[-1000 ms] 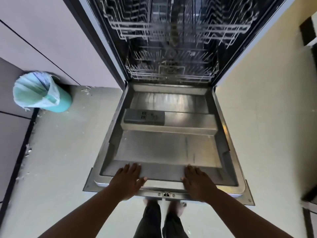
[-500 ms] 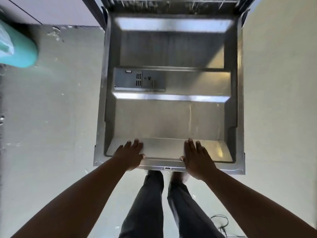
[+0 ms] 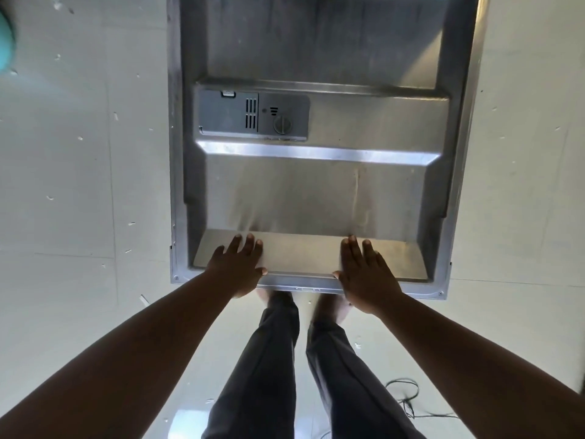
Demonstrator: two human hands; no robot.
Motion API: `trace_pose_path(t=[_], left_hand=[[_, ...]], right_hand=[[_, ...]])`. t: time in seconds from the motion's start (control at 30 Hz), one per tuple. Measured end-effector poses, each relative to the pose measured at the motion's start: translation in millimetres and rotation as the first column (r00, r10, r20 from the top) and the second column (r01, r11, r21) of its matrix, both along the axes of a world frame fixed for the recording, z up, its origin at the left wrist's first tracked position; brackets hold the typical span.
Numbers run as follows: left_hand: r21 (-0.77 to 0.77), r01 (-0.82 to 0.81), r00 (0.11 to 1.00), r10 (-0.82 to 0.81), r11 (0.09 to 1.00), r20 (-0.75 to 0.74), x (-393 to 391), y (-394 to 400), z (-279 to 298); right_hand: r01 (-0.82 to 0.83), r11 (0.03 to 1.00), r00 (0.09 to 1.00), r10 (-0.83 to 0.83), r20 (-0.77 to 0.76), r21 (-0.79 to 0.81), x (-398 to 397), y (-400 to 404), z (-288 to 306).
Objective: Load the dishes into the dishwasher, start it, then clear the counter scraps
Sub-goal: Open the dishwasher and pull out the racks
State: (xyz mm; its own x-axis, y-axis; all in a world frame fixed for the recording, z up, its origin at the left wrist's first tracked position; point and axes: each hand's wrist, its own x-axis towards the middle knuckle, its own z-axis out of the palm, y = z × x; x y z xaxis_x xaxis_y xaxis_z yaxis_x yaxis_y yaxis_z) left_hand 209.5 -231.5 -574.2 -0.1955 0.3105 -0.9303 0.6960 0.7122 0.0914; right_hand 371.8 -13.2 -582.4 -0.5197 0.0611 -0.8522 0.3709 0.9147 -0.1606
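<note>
The dishwasher door (image 3: 316, 191) hangs open and lies flat in front of me, its steel inner face up. A grey detergent dispenser (image 3: 253, 114) sits on it at centre left. My left hand (image 3: 237, 267) lies palm down on the door's near lip, fingers spread and straight. My right hand (image 3: 367, 274) lies the same way further right on that lip. Neither hand has anything in it. The racks and any dishes are out of view.
My legs and bare feet (image 3: 332, 307) stand just below the door's near edge. A teal bin (image 3: 4, 42) peeks in at the far left. Small white scraps (image 3: 144, 299) dot the pale floor, and a thin black cable (image 3: 408, 400) lies at lower right.
The view has tipped downward, so the racks and most of the bin have left the frame. The door has come down flatter, with both hands still on its near lip.
</note>
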Motion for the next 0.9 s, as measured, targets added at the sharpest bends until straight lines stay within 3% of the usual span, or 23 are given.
trace_pose_path(t=[0.1, 0.27, 0.37, 0.57, 0.77, 0.9], left_hand=[[0.017, 0.007, 1.000, -0.007, 1.000, -0.007, 2, -9, 1], [0.033, -0.054, 0.999, 0.054, 0.998, 0.007, -9, 1, 16], [0.056, -0.094, 0.996, 0.094, 0.994, -0.003, -17, 8, 39], [0.120, -0.148, 0.986, 0.156, 0.982, -0.054, -57, -1, 101], [0.196, -0.152, 0.952, 0.197, 0.969, -0.234, -155, 26, 147], [0.259, -0.096, 0.909, 0.190, 0.961, -0.370, -241, 75, 152]], right_hand=[[0.017, 1.000, 1.000, -0.017, 0.005, -0.003, 0, -1, 2], [0.001, 0.999, 0.989, 0.006, 0.145, -0.049, -22, 8, 16], [0.079, 0.997, 0.983, -0.074, 0.165, -0.025, -47, 22, 37], [0.192, 0.979, 0.978, -0.197, 0.072, 0.072, -104, 51, 101], [0.232, 0.962, 0.969, -0.216, -0.119, 0.144, -182, 93, 157], [0.213, 0.957, 0.952, -0.158, -0.261, 0.196, -252, 133, 159]])
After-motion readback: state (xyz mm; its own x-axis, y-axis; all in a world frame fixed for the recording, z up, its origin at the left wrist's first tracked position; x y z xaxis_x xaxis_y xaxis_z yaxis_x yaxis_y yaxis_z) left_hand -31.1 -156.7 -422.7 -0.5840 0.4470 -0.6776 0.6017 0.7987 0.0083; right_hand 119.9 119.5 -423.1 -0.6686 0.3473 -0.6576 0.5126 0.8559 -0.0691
